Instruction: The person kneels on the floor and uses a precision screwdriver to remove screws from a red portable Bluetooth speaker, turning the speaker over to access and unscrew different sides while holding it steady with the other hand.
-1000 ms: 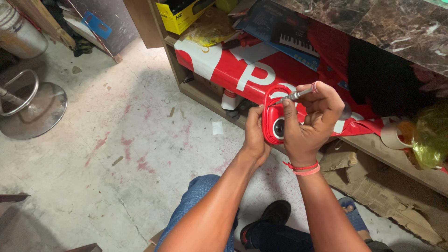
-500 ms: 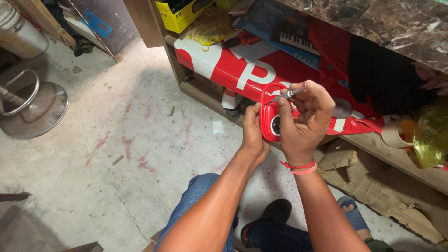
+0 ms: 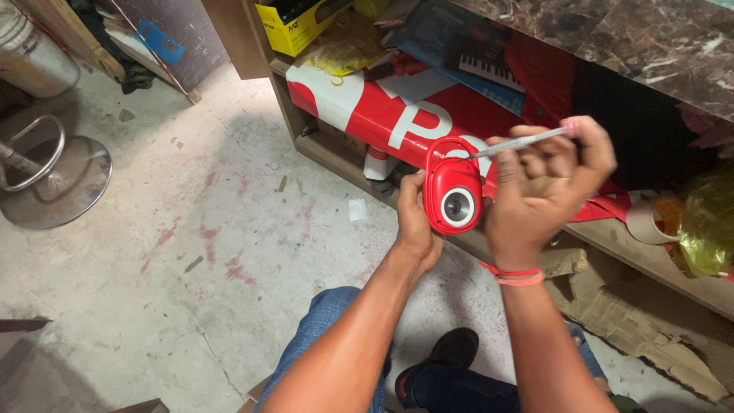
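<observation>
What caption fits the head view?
Left hand grips a red speaker; right hand points a screwdriver at its top.

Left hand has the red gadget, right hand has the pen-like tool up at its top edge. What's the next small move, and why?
Probably ease the tool tip down into the red gadget's top edge. The right hand holds the tool nearly level, its tip right at the rim, and the left hand steadies the gadget from the side.

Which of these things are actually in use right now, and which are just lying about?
In use: red device in the left hand; screwdriver in the right hand.

Lying about: yellow box, toy keyboard, tape roll, stool base, cardboard.
</observation>
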Available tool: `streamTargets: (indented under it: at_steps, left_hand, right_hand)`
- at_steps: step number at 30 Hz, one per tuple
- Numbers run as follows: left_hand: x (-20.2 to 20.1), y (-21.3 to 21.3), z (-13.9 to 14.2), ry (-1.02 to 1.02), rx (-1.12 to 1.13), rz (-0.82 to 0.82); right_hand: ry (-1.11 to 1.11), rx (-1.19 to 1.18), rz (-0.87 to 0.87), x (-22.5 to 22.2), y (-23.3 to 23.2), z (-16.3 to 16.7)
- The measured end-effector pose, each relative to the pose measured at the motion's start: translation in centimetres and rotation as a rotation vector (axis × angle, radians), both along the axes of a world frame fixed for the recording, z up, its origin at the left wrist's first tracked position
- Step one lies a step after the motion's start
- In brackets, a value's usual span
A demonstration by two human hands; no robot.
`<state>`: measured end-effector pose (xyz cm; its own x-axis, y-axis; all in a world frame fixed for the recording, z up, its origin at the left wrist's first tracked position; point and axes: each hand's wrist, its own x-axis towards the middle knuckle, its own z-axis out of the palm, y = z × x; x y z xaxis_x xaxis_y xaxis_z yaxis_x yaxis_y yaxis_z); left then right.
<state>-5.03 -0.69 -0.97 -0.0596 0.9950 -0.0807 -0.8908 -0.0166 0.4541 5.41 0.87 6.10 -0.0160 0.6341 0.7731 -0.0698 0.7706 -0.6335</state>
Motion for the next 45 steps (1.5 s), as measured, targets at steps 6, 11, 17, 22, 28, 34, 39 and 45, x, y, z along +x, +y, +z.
streamTargets:
  at_steps: [6, 11, 17, 22, 28, 34, 39, 45]
  left_hand:
    - [-0.6, -1.0, 2.3, -0.007, 0.122, -0.056]
    - [-0.7, -1.3, 2.8, -0.035, 0.144, -0.046]
    - [-0.5, -1.3, 2.5, -0.049, 0.108, -0.036]
    - [-0.6, -1.4, 2.6, -0.030, 0.151, -0.045]
    - [-0.4, -1.4, 2.8, -0.028, 0.122, -0.031]
    - [-0.5, -1.4, 2.7, -0.030, 0.181, -0.008]
    - [-0.6, -1.4, 2.7, -0.049, 0.149, 0.011]
    - [-0.5, -1.3, 2.7, -0.091, 0.121, 0.040]
  right_hand:
    - [0.100, -0.050, 0.003, 2.9, 0.7, 1.4]
    - [0.195, -0.165, 0.023, 3.2, 0.8, 1.7]
    - [0.200, -0.189, 0.036, 3.1, 0.8, 1.9]
    - [0.163, -0.155, 0.036, 3.3, 0.8, 1.5]
    - [0.079, -0.087, 0.013, 3.4, 0.9, 1.5]
    - [0.002, -0.022, -0.017, 2.6, 0.4, 1.9]
    - [-0.065, 0.014, -0.043, 2.0, 0.4, 1.6]
    - [-0.134, 0.074, -0.125, 1.6, 0.3, 0.5]
